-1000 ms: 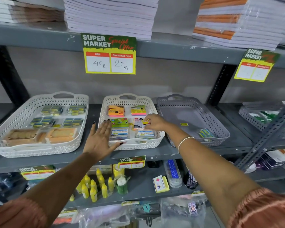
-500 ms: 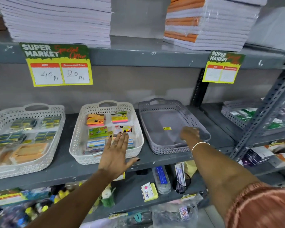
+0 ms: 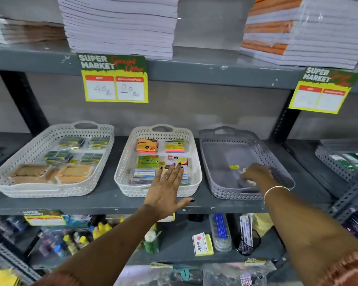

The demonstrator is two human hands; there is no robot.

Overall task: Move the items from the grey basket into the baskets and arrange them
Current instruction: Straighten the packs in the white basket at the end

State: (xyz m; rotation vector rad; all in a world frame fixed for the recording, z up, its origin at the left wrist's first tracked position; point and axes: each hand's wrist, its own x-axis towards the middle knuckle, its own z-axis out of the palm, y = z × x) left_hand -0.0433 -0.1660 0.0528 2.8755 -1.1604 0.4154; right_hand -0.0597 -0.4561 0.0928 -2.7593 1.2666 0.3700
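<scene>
Baskets sit in a row on the shelf. Well left of both hands, a white basket (image 3: 50,162) holds small packs. The left hand (image 3: 165,188) hovers flat, fingers spread, empty, over the near end of the middle white basket (image 3: 196,162) and its sticky-note packs (image 3: 147,145). The right hand (image 3: 254,173) is curled down inside the grey basket (image 3: 213,157), apparently onto a last small item; its grip is hidden. Judging by the packs, such an item would be light, wrapped, somewhat slippery: best pinched by the edges.
</scene>
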